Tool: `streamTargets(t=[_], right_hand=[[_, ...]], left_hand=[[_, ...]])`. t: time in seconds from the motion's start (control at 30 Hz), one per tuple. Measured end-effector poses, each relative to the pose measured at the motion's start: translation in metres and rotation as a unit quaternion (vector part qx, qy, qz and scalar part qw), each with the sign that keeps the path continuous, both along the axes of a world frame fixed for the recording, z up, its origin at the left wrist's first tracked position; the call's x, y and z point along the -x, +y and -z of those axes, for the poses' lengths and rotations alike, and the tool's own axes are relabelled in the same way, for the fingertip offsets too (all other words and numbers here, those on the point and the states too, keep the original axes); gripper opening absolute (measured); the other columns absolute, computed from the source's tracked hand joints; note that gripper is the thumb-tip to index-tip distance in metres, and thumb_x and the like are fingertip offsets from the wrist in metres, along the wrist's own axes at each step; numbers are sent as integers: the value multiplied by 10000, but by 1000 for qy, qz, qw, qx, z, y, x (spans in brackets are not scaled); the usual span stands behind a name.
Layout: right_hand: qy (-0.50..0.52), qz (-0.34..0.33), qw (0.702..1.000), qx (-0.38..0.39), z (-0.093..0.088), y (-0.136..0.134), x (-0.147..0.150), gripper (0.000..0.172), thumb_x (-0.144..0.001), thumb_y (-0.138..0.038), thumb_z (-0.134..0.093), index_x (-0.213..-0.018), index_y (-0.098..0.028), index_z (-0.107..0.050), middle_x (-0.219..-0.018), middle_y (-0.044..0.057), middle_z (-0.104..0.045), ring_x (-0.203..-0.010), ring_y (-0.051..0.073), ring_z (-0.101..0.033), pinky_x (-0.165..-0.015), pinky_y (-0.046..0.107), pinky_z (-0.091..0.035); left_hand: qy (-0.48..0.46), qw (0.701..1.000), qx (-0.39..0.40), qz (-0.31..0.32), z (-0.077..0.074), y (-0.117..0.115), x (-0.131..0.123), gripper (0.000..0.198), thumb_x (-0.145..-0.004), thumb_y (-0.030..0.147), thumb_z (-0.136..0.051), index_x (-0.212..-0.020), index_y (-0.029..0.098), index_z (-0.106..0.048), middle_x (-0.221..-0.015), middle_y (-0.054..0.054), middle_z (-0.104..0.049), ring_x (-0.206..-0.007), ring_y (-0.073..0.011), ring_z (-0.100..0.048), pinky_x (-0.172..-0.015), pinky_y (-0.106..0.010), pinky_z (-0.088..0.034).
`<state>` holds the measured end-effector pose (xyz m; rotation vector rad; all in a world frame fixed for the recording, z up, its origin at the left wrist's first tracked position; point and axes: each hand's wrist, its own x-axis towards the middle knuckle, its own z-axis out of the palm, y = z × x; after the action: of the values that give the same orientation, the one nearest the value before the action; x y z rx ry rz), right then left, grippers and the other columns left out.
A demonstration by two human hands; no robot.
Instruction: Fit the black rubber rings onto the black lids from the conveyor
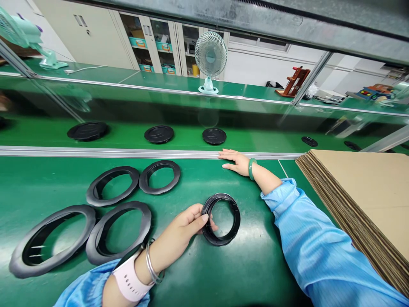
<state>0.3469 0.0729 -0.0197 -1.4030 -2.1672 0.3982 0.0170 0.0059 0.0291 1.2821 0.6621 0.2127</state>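
Observation:
Pinched in my left hand [188, 221] is a round black plastic ring [236, 219], held by its left rim just over the green table. My right hand [237, 163] is stretched out flat, fingers together and pointing left, at the metal rail [179, 154] along the table's far edge; it holds nothing. Whether its fingertips touch the rail I cannot tell. Left of my hands lie several larger black rings, among them one ring [159, 190] near the rail and another ring [92, 253] nearer me. Beyond the rail, a black round lid [214, 136] rests on the green conveyor belt [255, 143].
More black lids [159, 134] sit along the belt. A stack of flat cardboard sheets [361, 183] stands at the right. Behind the belt are a clear panel, a pale green fan [211, 55] and a brown press-like stand [294, 82]. A metal beam [255, 21] crosses overhead.

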Motion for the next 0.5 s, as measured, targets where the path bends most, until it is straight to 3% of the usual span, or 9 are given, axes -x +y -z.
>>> streamTargets(t=[0.5], right_hand=[[-6,3,1000,2,2,0,-1,408,-962,-375,-637,-1357,-293,-583,-1435,55,-489,-1396,281,-350,-1177,551,-258]], left_hand=[[3,1000,-4,4,0,-1,0,334,-918,506,-533,-974,183,-594,-975,-80,-733,-985,-242,-663,-870,-349,-468]])
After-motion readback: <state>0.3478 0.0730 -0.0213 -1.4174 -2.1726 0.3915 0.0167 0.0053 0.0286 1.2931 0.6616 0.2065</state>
